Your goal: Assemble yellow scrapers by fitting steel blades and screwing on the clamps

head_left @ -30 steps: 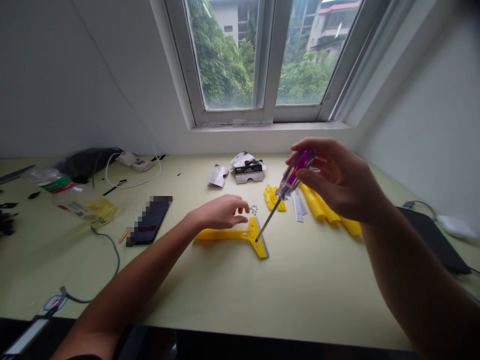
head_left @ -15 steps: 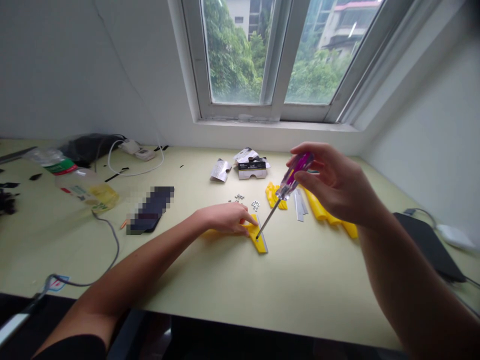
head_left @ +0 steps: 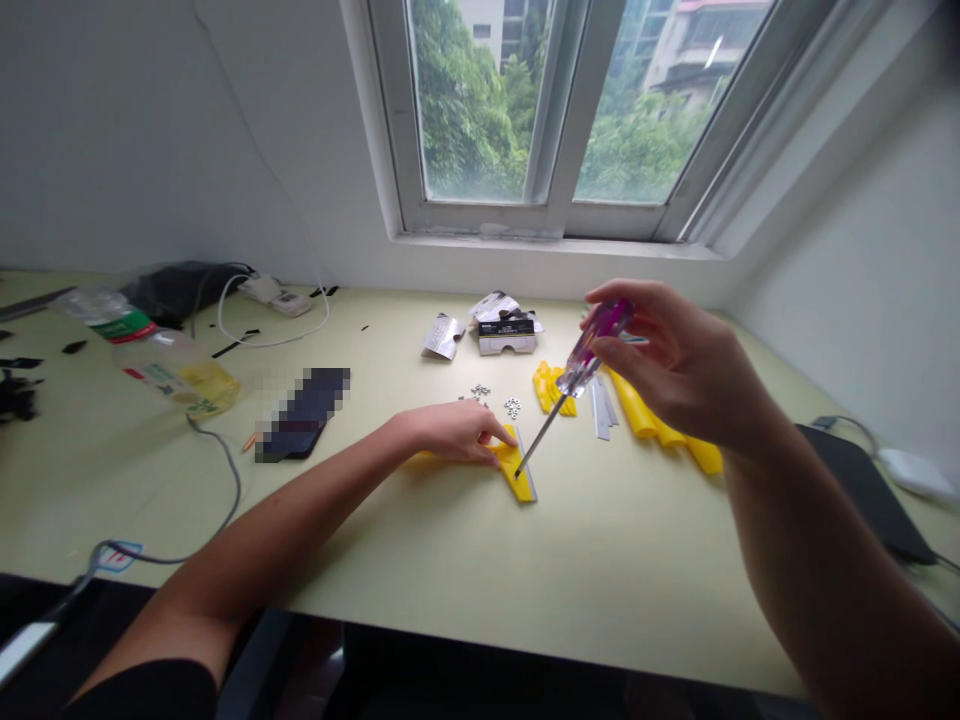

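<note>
A yellow T-shaped scraper (head_left: pixel 517 470) with a metal blade strip lies flat on the pale green table (head_left: pixel 525 560). My left hand (head_left: pixel 457 433) presses down on its handle, fingers flat over it. My right hand (head_left: pixel 675 365) grips a screwdriver (head_left: pixel 581 370) with a clear purple handle, held tilted, its tip touching the scraper's head. A small heap of metal nuts or screws (head_left: pixel 512 407) lies just behind the scraper.
More yellow scraper parts (head_left: pixel 551 388), long yellow handles (head_left: pixel 652 420) and blade strips (head_left: pixel 601 408) lie at the right. Small boxes (head_left: pixel 506 335) sit near the wall. A phone (head_left: pixel 304 415), a plastic bottle (head_left: pixel 161 365) and cables lie left; a dark pad (head_left: pixel 862 490) and mouse right.
My left hand came down from hovering near the screws onto the scraper's handle and now holds it flat. The screwdriver tip stays on the scraper head.
</note>
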`<state>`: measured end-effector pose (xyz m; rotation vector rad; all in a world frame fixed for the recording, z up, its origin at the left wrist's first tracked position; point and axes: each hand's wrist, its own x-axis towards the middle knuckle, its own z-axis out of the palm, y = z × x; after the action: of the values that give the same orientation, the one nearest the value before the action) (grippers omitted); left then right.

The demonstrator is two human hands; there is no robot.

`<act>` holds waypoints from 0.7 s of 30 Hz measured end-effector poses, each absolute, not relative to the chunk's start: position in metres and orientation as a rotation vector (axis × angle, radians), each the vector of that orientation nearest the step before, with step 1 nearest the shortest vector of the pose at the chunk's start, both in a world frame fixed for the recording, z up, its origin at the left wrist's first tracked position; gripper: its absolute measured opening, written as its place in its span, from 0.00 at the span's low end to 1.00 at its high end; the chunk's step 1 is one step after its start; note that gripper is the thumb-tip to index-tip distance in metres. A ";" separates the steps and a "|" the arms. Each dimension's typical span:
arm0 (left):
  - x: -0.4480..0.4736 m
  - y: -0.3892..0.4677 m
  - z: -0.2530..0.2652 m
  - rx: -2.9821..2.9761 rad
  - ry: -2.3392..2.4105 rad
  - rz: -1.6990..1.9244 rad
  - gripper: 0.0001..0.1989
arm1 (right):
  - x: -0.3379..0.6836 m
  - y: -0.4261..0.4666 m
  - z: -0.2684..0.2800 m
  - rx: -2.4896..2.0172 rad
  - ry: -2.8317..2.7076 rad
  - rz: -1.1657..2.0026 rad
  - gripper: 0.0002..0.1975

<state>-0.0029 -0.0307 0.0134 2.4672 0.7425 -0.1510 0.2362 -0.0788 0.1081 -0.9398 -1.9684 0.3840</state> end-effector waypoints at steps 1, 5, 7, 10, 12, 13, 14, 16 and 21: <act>-0.003 -0.031 0.014 2.465 0.742 -0.149 0.22 | 0.237 -0.079 0.109 -0.948 -1.979 0.370 0.19; -0.004 -0.030 0.014 2.459 0.740 -0.146 0.21 | 0.242 -0.081 0.111 -0.938 -2.037 0.386 0.20; -0.004 -0.030 0.013 2.453 0.743 -0.145 0.21 | 0.245 -0.082 0.112 -0.921 -2.075 0.438 0.21; -0.003 -0.030 0.013 2.449 0.747 -0.145 0.21 | 0.249 -0.084 0.114 -0.887 -2.127 0.506 0.22; -0.003 -0.030 0.013 2.450 0.750 -0.146 0.21 | 0.251 -0.084 0.115 -0.881 -2.143 0.520 0.21; -0.003 -0.030 0.013 2.450 0.751 -0.147 0.21 | 0.251 -0.085 0.115 -0.884 -2.147 0.510 0.21; -0.003 -0.030 0.012 2.451 0.752 -0.148 0.21 | 0.251 -0.085 0.115 -0.889 -2.154 0.494 0.20; -0.003 -0.029 0.012 2.454 0.752 -0.147 0.21 | 0.251 -0.084 0.115 -0.907 -2.169 0.457 0.20; -0.004 -0.030 0.011 2.455 0.763 -0.143 0.21 | 0.251 -0.083 0.113 -0.942 -2.093 0.427 0.18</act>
<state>-0.0036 -0.0296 0.0114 2.4548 0.7634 -0.1426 0.2506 -0.0826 0.1132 -0.9422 -2.0930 0.4270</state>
